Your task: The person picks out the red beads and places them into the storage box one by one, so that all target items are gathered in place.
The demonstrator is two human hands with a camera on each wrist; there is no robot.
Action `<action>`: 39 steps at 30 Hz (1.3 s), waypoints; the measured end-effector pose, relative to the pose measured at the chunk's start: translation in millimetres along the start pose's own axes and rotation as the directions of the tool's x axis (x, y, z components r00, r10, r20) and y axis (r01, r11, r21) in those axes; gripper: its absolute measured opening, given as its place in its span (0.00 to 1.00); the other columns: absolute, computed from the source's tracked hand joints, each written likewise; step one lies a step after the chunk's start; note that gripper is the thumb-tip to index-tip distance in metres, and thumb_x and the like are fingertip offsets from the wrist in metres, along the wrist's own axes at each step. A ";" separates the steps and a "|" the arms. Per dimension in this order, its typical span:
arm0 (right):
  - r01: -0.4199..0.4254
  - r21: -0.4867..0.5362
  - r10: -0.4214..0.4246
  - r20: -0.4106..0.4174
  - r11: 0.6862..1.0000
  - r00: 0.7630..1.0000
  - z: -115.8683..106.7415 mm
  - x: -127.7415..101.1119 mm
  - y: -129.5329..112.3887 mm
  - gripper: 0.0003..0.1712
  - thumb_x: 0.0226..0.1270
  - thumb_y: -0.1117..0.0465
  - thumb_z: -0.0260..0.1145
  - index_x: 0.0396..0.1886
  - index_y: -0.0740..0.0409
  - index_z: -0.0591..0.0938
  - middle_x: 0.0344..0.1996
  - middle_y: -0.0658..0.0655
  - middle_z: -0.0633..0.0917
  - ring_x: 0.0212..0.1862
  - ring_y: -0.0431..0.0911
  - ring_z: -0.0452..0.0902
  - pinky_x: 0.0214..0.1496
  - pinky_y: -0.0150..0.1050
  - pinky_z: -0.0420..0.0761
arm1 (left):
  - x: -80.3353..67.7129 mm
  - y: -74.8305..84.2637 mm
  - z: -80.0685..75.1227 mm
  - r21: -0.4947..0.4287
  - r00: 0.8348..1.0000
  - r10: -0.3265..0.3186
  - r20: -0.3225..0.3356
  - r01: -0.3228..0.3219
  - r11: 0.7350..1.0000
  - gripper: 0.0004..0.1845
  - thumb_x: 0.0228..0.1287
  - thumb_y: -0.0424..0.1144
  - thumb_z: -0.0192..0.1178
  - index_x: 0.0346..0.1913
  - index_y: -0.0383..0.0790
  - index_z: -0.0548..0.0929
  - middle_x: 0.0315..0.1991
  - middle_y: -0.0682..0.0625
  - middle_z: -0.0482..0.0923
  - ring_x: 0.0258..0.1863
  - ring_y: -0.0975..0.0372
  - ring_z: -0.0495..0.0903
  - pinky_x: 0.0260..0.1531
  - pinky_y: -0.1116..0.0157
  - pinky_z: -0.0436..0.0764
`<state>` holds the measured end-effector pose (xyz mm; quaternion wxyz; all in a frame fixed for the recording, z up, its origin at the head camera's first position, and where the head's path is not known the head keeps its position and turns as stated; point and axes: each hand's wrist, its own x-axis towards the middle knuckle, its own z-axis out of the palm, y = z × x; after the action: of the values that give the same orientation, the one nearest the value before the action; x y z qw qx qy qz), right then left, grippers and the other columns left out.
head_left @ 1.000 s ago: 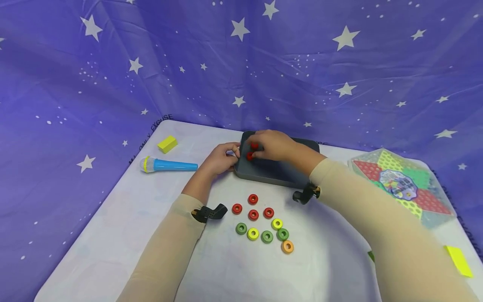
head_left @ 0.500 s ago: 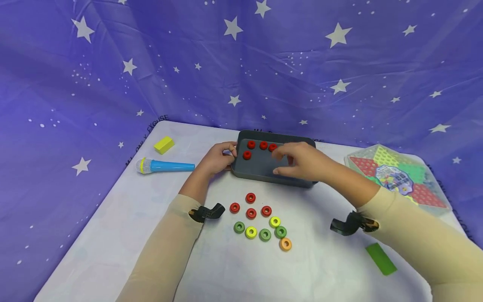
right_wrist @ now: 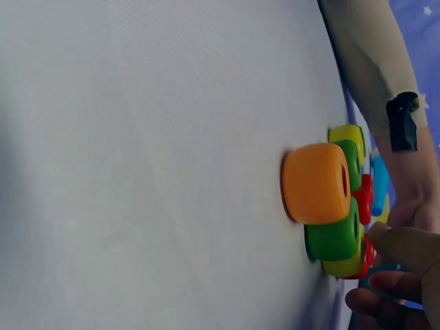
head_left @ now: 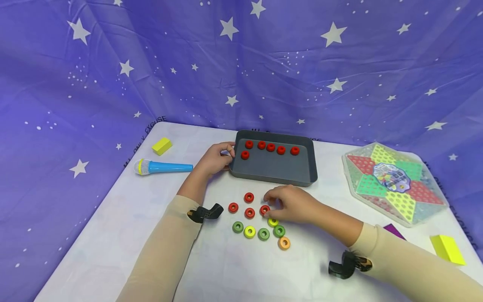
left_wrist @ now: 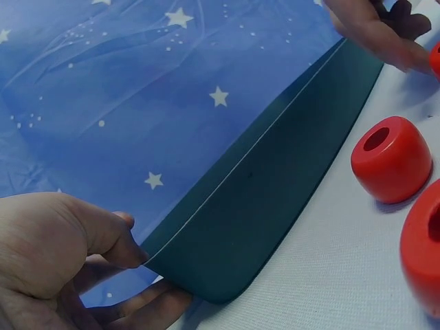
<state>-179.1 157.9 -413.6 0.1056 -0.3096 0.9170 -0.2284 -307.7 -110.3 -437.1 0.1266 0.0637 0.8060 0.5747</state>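
A dark grey tray [head_left: 311, 161] sits at the back of the white table with several red rings [head_left: 270, 147] in it. My left hand [head_left: 225, 156] grips the tray's near left corner; in the left wrist view the thumb lies on the rim of the tray [left_wrist: 275, 179] and the fingers [left_wrist: 141, 311] curl under it. My right hand [head_left: 272, 206] is down among the loose rings in front of the tray and pinches a red ring [head_left: 263, 209]. Around it lie more red rings [head_left: 248, 197], green rings [head_left: 237, 227], yellow rings [head_left: 249, 231] and an orange ring [head_left: 284, 243] [right_wrist: 315, 183].
A blue toy microphone [head_left: 164, 167] and a yellow block [head_left: 162, 146] lie at the left. A hexagonal checkers board [head_left: 394, 182] sits at the right, with a second yellow block [head_left: 447, 249] and a purple piece [head_left: 394, 231] nearer me. A star-printed cloth backs the table.
My right hand has left the tray, where more red rings now lie, and come down to the loose rings in front. My left hand has stayed on the tray's corner.
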 end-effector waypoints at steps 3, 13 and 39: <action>-0.015 -0.005 0.015 -0.010 1.000 1.000 3.8 1.5 -3.2 0.17 0.58 0.45 0.77 0.45 0.45 0.88 0.31 0.39 0.83 0.32 0.38 0.75 0.40 0.35 0.76 | 1.0 -0.6 -0.2 0.002 1.000 0.004 0.002 -0.004 1.000 0.08 0.62 0.23 0.52 0.41 0.28 0.80 0.74 0.53 0.69 0.49 0.50 0.82 0.34 0.60 0.86; -0.039 -0.038 0.039 0.008 0.999 0.999 7.6 5.3 -6.0 0.12 0.56 0.50 0.77 0.39 0.46 0.88 0.28 0.38 0.82 0.33 0.38 0.75 0.40 0.36 0.76 | 0.1 0.6 0.8 0.030 1.000 0.001 -0.004 -0.001 1.000 0.07 0.64 0.24 0.53 0.39 0.32 0.81 0.73 0.54 0.69 0.48 0.52 0.80 0.32 0.61 0.85; 0.021 -0.198 -0.040 -0.092 0.980 0.995 -88.8 26.9 1.2 0.11 0.60 0.53 0.74 0.42 0.46 0.89 0.37 0.43 0.87 0.35 0.45 0.78 0.36 0.39 0.78 | -2.2 2.8 -0.4 0.010 1.000 -0.011 -0.014 0.012 1.000 0.07 0.65 0.25 0.53 0.41 0.30 0.81 0.73 0.56 0.69 0.50 0.52 0.80 0.35 0.60 0.86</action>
<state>-230.6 173.5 -338.0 0.0268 -0.3212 0.9342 -0.1526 -305.8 -110.3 -434.1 0.1241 0.0558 0.8102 0.5702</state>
